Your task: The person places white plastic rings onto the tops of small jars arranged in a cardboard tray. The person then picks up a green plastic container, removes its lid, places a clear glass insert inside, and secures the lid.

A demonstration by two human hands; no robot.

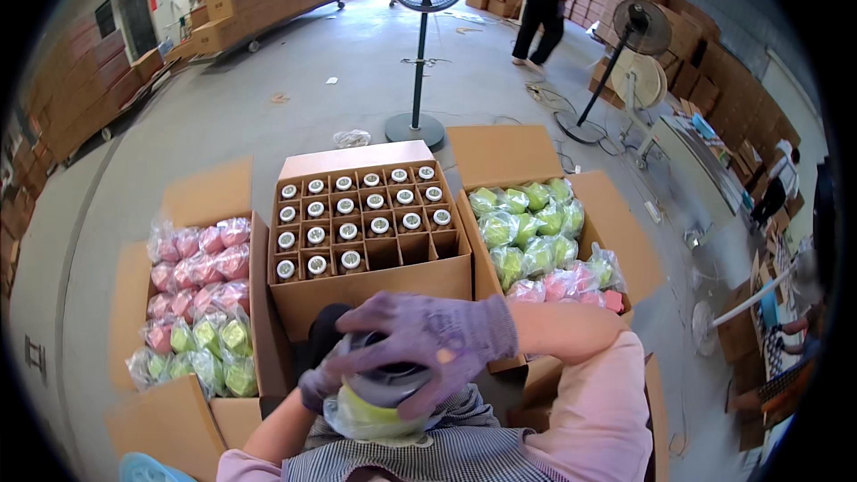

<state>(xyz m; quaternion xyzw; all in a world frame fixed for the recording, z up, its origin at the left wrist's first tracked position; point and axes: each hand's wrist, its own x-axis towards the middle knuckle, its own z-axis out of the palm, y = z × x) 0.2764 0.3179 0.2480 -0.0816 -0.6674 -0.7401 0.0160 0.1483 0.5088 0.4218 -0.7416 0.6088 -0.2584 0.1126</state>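
Both my hands wear purple-grey gloves and hold one thing close to my lap. It is a round item (379,393) with a dark grey ring-shaped top and a light green body, partly wrapped in a clear plastic bag. My right hand (437,335) reaches across its top, fingers curled over the grey part. At its left side, my left hand (321,384) grips it, mostly hidden behind the item and the other hand. Just beyond stands a divided carton (370,290) of bottles with white lids (350,259); several front-right compartments hold no bottle.
On the left, an open carton (259,303) holds bagged pink and green items (207,268). Another carton (486,259) on the right holds similar bagged items (536,223). A standing fan (427,54) is ahead. A person (542,9) walks at the back right.
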